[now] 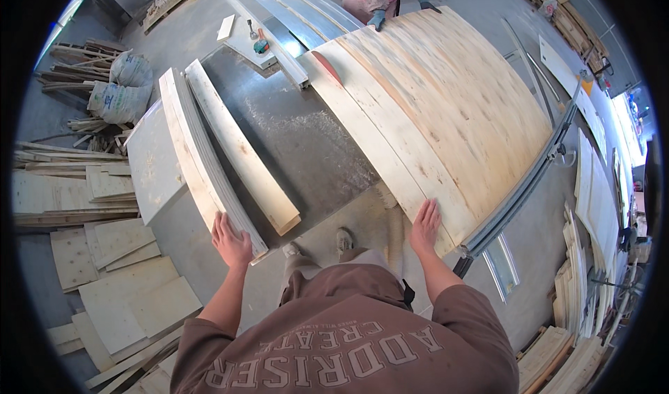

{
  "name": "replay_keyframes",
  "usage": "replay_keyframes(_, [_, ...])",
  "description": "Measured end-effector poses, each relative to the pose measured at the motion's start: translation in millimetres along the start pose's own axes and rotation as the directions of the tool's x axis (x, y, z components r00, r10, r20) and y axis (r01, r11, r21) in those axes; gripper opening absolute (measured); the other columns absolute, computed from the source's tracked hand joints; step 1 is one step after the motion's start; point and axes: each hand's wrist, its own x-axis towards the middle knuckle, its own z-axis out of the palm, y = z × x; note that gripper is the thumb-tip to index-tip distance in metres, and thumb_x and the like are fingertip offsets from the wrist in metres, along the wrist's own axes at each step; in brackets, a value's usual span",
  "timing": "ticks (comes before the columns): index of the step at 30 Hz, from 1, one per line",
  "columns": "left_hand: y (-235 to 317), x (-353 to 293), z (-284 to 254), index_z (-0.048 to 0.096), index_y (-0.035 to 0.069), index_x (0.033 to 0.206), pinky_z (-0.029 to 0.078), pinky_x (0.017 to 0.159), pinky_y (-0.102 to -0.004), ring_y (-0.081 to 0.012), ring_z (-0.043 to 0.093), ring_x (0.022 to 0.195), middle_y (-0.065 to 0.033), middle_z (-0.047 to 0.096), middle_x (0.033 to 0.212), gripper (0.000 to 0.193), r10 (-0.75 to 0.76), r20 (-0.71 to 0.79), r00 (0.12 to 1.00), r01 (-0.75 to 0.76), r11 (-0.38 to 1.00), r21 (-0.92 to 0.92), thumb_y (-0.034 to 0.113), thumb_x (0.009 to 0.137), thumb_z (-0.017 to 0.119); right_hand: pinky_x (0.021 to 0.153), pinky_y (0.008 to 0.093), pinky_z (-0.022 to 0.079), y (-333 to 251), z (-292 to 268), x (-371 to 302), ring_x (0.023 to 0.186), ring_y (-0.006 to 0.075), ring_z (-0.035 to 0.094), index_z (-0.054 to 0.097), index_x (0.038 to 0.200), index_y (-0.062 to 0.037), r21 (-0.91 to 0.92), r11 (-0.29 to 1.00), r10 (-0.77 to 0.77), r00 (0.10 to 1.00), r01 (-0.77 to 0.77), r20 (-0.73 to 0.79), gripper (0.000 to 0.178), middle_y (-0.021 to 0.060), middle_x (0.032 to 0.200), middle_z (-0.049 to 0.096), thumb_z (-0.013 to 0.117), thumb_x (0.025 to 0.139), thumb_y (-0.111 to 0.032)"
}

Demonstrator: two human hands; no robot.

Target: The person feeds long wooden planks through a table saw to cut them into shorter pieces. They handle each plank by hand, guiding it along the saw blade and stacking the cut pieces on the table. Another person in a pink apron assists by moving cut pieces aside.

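My left hand [231, 240] rests with fingers stretched on the near end of a stack of long, narrow boards [185, 132]. My right hand [424, 225] lies flat near the close end of a plywood strip [390, 160], fingers extended. That strip runs along the left edge of a large plywood sheet [453, 94], with a thin dark line between them. A red curved piece [326, 66] stands at the strip's far end. Between my hands, another narrow board stack [240, 146] lies on a dark metal table [306, 129].
Across the sheet stands a co-worker, one gloved hand [377, 20] at its far edge. A metal rail [268, 38] extends away at the far left. Loose plywood pieces [129, 300] and white sacks [120, 101] lie left. Sheets [592, 206] lean at right; a grey rail [526, 192] borders the sheet.
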Motion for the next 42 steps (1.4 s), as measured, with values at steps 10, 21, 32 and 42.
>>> replay_keyframes(10, [4,8,4,0.049,0.007,0.158,0.03,0.128,-0.0518,-0.0369,0.038,0.158,-0.0157,0.045,0.17,0.079,0.014,-0.005,1.0,-0.014,1.0,-0.002,0.014,0.082,0.07,0.131,0.0572,0.025,70,3,-83,0.157,0.0453,0.034,0.02,0.169,0.0085,-0.039,0.999,-0.028,1.0,0.027,-0.003,0.089,0.0306,0.171,0.029,0.065,0.094,-0.007])
replay_keyframes(21, [2,2,-6,0.05,0.008,0.156,0.032,0.127,-0.0509,-0.0352,0.039,0.158,-0.0139,0.045,0.17,0.077,-0.023,0.007,1.0,0.023,0.999,-0.043,0.015,0.083,0.072,0.125,0.057,0.03,139,-106,-101,0.148,0.0453,0.041,0.029,0.166,0.0059,0.001,0.998,-0.059,0.984,0.06,-0.165,0.101,0.0252,0.162,0.04,0.074,0.076,-0.002])
replay_keyframes(32, [1,0,-25,0.05,0.008,0.156,0.034,0.126,-0.0523,-0.0361,0.04,0.157,-0.0166,0.045,0.169,0.08,-0.042,0.018,0.999,0.044,0.995,-0.093,0.014,0.081,0.076,0.126,0.0611,0.027,191,-168,-119,0.15,0.0489,0.039,0.033,0.166,0.0046,-0.062,0.997,-0.05,0.962,0.035,-0.269,0.096,0.0266,0.163,0.04,0.069,0.077,0.003])
replay_keyframes(42, [-9,0,-41,0.052,0.003,0.152,0.035,0.126,-0.0526,-0.0372,0.041,0.155,-0.0183,0.046,0.167,0.076,-0.025,-0.004,1.0,0.025,0.995,-0.098,0.017,0.08,0.076,0.127,0.0581,0.027,-133,-154,-10,0.152,0.0488,0.037,0.024,0.17,-0.0001,0.458,0.867,-0.172,0.98,0.197,-0.095,0.109,0.0286,0.162,0.041,0.075,0.074,0.003])
